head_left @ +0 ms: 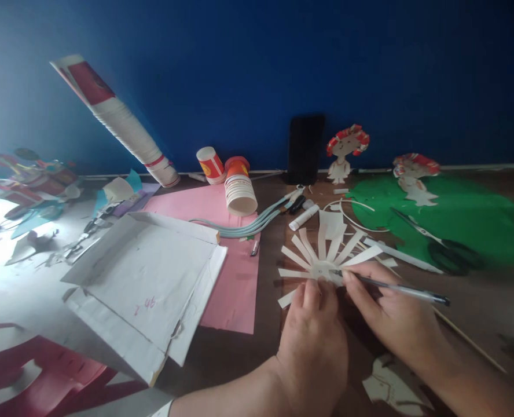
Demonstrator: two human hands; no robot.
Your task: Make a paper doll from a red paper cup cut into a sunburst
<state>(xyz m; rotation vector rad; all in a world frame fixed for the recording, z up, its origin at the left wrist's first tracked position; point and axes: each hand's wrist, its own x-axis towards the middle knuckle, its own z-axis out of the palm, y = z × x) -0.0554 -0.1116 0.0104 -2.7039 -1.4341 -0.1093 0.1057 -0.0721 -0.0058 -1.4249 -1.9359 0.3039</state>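
Observation:
A white paper cup cut into strips [323,266] is spread flat on the dark table like a sunburst. My left hand [311,341] presses on its near side with curled fingers, which hide some of the strips. In my right hand [396,313] is a clear ballpoint pen [407,290], its tip at the cup's round base, where a small mark shows. Close behind the strips are a white marker [304,217] and a loop of white wire [361,215]. Black-handled scissors [441,240] lie open to the right. A cut paper piece [393,385] rests below my right hand.
A white box lid [148,278] overlaps pink paper [235,289] at left. Paper cups [241,194], a long leaning cup stack [127,130] and a black phone [305,149] stand near the blue wall. Two paper figures [345,153] are by green paper [478,214].

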